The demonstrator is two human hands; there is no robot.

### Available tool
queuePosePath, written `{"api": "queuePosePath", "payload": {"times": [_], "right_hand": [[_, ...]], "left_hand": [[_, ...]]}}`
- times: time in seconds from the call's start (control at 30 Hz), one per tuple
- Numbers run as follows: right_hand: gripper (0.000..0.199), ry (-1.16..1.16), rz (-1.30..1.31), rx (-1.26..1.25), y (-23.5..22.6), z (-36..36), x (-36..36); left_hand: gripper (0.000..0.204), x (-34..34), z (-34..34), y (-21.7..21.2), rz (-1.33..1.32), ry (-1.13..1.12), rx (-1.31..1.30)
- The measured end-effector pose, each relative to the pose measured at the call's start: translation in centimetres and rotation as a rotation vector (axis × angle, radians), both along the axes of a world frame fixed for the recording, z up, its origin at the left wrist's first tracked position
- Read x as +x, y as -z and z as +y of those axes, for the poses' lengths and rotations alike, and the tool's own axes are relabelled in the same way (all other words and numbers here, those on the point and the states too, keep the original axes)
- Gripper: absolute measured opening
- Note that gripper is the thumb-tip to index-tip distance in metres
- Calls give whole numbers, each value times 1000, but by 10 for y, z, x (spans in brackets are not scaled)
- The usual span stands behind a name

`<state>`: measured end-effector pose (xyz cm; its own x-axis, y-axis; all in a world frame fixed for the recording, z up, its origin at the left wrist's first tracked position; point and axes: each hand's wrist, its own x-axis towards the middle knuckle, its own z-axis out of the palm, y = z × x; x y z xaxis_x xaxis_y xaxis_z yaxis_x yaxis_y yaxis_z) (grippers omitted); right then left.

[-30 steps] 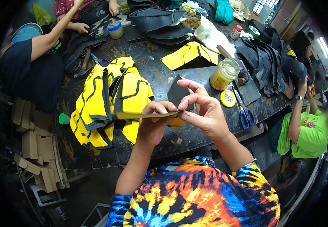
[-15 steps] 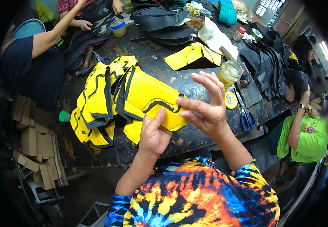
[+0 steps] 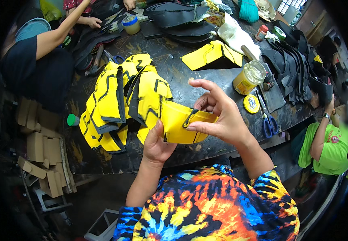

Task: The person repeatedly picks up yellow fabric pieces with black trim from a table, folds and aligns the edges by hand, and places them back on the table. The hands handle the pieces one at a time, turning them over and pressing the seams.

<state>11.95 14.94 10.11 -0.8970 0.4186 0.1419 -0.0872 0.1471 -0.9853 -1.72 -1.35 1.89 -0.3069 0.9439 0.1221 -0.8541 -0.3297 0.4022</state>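
Note:
My left hand (image 3: 158, 146) grips a yellow shoe-upper piece (image 3: 178, 120) with black trim, its thumb on the front and its fingers hidden behind. At the piece's right end, my right hand (image 3: 226, 120) lays its thumb over the yellow face. Its index finger is raised clear of the piece, and the other fingers curl behind the upper edge. Left of my hands, several similar yellow pieces (image 3: 105, 96) with black edges lie in an overlapping pile. Another yellow piece (image 3: 212, 54) stands folded like a tent farther back.
An open glass jar (image 3: 250, 76) of yellowish paste stands to the right, near its yellow lid (image 3: 251, 104) and blue-handled scissors (image 3: 268, 122). Black cut pieces (image 3: 288, 68) are stacked behind. Other people work at the table's left and right. Cardboard boxes (image 3: 37, 148) sit at lower left.
The held piece has been bent and turned, its right end now lower and facing me. My right hand has shifted from its fingertips at the black line to the piece's right end.

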Motion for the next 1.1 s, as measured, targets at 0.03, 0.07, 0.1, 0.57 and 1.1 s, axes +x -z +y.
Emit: {"api": "queuePosePath", "payload": {"times": [0.03,0.07,0.1,0.57,1.1], "right_hand": [[89,-4,-25,-3,-1,3,0],[75,-32,-5,-147,-2,6,1],[71,-62,-60,-163,-3,10,1],[26,5,32,94,0,12,7],[42,256,325,769,-3,5,8]], "left_hand": [[59,-3,-1,4,-58,12,-3],[55,-6,-3,9,-88,37,40],[54,-9,-5,13,-56,25,24],[48,-10,-6,18,-75,10,13],[50,5,11,-5,-246,-62,57]]}}
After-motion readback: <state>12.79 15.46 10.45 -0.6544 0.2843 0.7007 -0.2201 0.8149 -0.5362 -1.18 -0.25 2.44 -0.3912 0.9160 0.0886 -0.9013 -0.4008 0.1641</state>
